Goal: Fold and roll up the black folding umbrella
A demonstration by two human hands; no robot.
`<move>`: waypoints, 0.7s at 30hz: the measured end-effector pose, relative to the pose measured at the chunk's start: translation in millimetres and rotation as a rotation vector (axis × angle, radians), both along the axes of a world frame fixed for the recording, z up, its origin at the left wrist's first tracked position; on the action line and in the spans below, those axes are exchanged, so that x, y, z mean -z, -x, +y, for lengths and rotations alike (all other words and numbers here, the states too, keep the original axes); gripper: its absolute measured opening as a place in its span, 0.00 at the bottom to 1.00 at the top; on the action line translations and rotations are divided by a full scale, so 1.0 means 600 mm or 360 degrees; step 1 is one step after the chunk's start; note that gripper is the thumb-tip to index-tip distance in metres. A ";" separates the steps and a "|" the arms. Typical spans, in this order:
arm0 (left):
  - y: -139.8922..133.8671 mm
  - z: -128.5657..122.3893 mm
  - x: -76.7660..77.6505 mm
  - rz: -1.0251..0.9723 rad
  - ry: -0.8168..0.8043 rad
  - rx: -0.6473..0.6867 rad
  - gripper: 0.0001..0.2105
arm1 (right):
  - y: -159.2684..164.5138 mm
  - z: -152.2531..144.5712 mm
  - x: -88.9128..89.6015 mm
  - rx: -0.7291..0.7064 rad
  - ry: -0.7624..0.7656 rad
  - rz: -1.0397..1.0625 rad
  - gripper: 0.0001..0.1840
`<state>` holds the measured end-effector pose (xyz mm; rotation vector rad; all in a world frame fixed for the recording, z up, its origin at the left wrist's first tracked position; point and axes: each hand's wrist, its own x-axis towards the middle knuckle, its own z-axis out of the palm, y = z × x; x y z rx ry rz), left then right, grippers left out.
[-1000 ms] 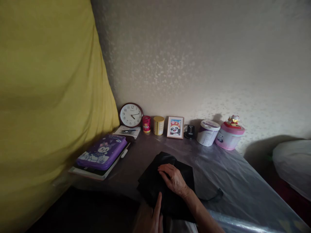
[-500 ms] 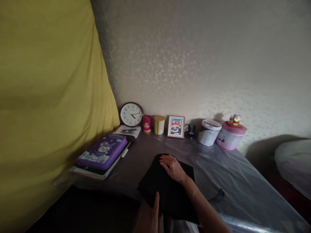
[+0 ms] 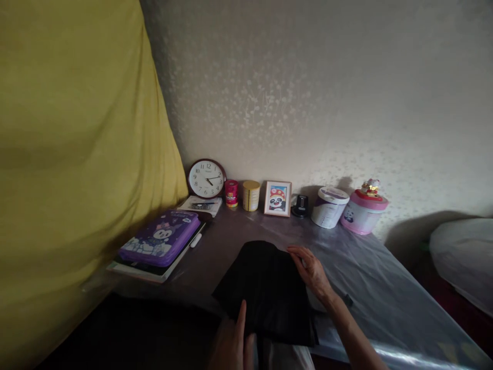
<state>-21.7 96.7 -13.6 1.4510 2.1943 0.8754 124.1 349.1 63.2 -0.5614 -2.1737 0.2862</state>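
Observation:
A black folded cloth (image 3: 265,293) with a rounded far edge and pointed corners lies spread over the near part of the table. At its upper right edge, my right hand (image 3: 310,270) pinches the fabric between thumb and fingers. My left hand (image 3: 233,341) grips the cloth's near left side, low in the view, its index finger stretched along the fabric. That hand is partly blurred, and its lower fingers are hidden. A dark strap end (image 3: 348,300) shows just right of my right wrist.
On the table (image 3: 370,267) at left, a purple case (image 3: 159,239) lies on books. Along the wall stand a clock (image 3: 207,178), a red can (image 3: 231,193), a yellow tin (image 3: 251,196), a framed panda picture (image 3: 278,199) and two tubs (image 3: 330,207). A yellow curtain (image 3: 77,128) hangs left.
My right hand has moved right, from lying flat on the cloth's top to its upper right edge. The cloth's right side is spread out more. My left hand stays near its place.

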 end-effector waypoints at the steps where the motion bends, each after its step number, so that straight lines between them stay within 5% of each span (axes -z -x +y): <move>1: 0.001 0.000 0.001 0.0000 -0.0014 0.0006 0.28 | -0.016 -0.005 0.001 0.0008 -0.0021 -0.0019 0.14; 14: 0.003 -0.003 0.017 -0.0018 -0.0180 -0.0040 0.28 | -0.098 -0.090 0.009 -0.0179 -0.0232 -0.0423 0.22; 21: 0.002 -0.003 0.011 -0.0031 -0.0180 -0.0067 0.28 | -0.094 -0.099 0.003 -0.0209 -0.0151 -0.0359 0.14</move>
